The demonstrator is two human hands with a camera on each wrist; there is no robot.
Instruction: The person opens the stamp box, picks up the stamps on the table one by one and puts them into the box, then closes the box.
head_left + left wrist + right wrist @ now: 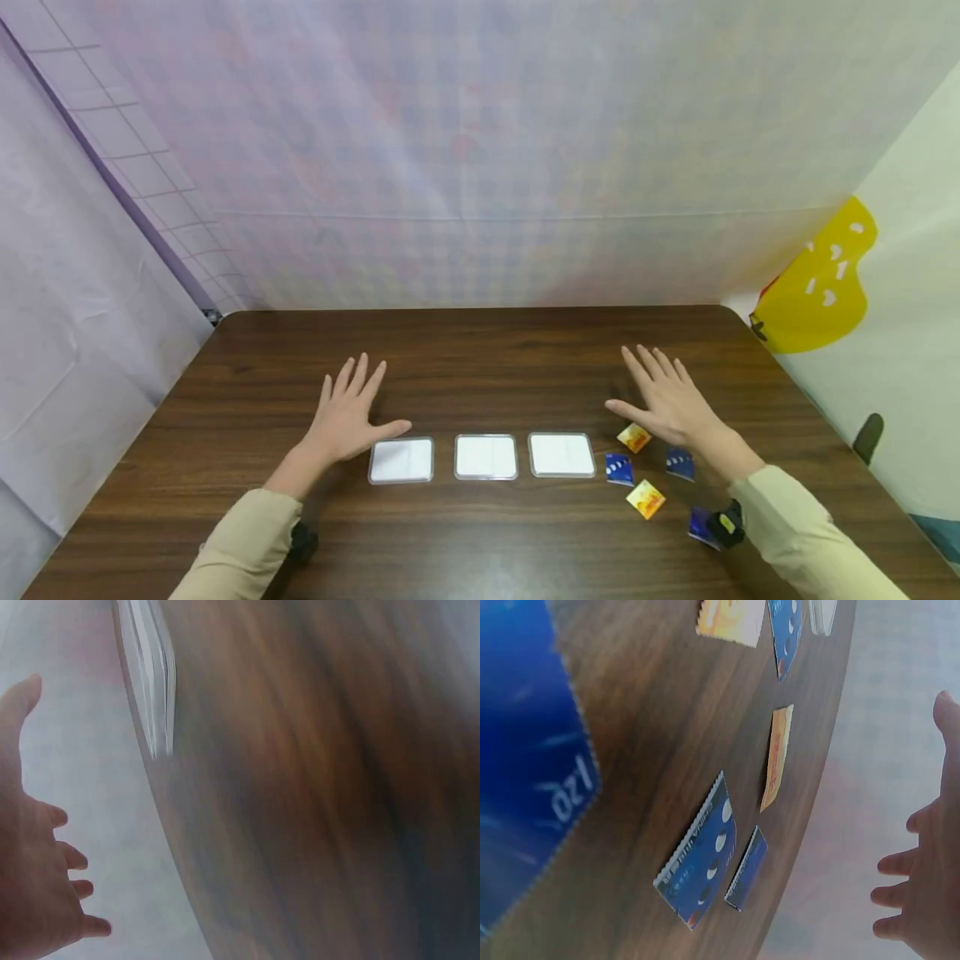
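Note:
My left hand (pixel 347 425) is held over the table with its fingers spread, its thumb close to the leftmost of three flat, clear-rimmed cases (pixel 401 461) with white insides. Holding nothing, my right hand (pixel 670 406) spreads its fingers beyond a loose group of postage stamps. Some are blue with pale moon shapes, such as this blue stamp (pixel 618 468); others are yellow-orange, like this yellow stamp (pixel 646 499). Blue stamps (pixel 701 859) with serrated edges show large in the right wrist view. One blue stamp (pixel 702 527) is partly hidden by the right wrist's strap.
The other two cases, a middle case (pixel 486 457) and a right case (pixel 562 455), lie in a row with the first on the dark wooden table (pixel 480 358). A pale checked curtain (pixel 465 167) hangs behind the table's far edge.

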